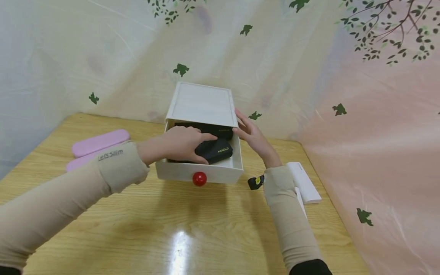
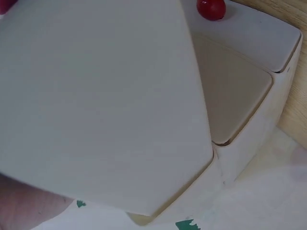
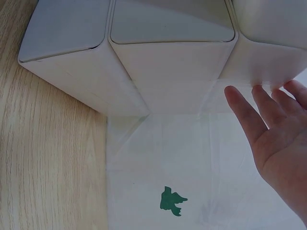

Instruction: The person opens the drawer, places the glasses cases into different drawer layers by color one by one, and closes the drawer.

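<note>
A white drawer with a red knob stands pulled out of a white drawer unit. Inside lie black cases with gold lettering; one case is at the front, another behind it. My left hand reaches over the drawer's left wall and grips the front case, thumb along its near side and index finger over its far side. My right hand touches the unit's right side near the drawer opening, fingers extended. The left wrist view is mostly filled by the drawer's front.
Two long pink cases lie together at the left of the wooden table. White flat boxes lie at the right beside my sleeve. A leaf-printed curtain hangs behind the unit. Lower drawers show beneath the pulled-out one.
</note>
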`<state>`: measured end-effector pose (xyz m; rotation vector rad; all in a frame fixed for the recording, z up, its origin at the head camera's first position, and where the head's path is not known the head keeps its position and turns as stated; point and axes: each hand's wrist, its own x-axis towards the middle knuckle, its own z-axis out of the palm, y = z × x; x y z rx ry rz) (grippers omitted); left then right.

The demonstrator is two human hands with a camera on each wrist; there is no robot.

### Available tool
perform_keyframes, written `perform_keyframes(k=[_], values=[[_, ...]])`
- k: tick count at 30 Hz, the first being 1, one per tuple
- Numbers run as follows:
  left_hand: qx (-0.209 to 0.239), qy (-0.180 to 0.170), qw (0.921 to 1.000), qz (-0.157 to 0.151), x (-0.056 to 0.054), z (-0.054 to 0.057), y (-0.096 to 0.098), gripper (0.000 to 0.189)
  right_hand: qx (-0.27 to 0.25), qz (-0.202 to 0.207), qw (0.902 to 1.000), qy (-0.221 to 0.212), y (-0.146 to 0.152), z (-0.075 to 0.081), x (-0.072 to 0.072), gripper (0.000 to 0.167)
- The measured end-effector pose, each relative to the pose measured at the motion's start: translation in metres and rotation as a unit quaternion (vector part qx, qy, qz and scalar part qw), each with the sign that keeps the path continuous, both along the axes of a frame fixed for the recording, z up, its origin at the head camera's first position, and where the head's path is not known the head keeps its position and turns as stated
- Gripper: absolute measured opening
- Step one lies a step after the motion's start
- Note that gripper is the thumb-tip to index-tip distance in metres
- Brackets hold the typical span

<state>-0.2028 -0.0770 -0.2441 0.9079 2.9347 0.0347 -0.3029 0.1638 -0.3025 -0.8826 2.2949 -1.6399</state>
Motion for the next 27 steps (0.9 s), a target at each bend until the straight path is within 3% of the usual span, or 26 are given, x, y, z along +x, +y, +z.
perform_keyframes(k=[6,16,21,27], values=[[0.052,0.009,0.9986,-0.008,0.009,0.009,-0.006,0.075,0.004,-0.009,0.9999,-0.005,0.002,0.0,-0.001,0.063],[0.161,0.066,0.9842,-0.034,0.044,0.019,-0.014,0.066,0.001,0.006,1.0,0.004,0.001,0.004,0.002,0.064],[0.214,0.099,0.97,-0.056,0.061,0.016,-0.014,0.057,0.001,0.011,0.9999,0.001,0.001,0.004,0.002,0.064],[0.294,0.125,0.9452,-0.07,0.075,0.006,-0.014,0.05,0.004,0.0,1.0,0.004,0.001,0.002,0.002,0.064]])
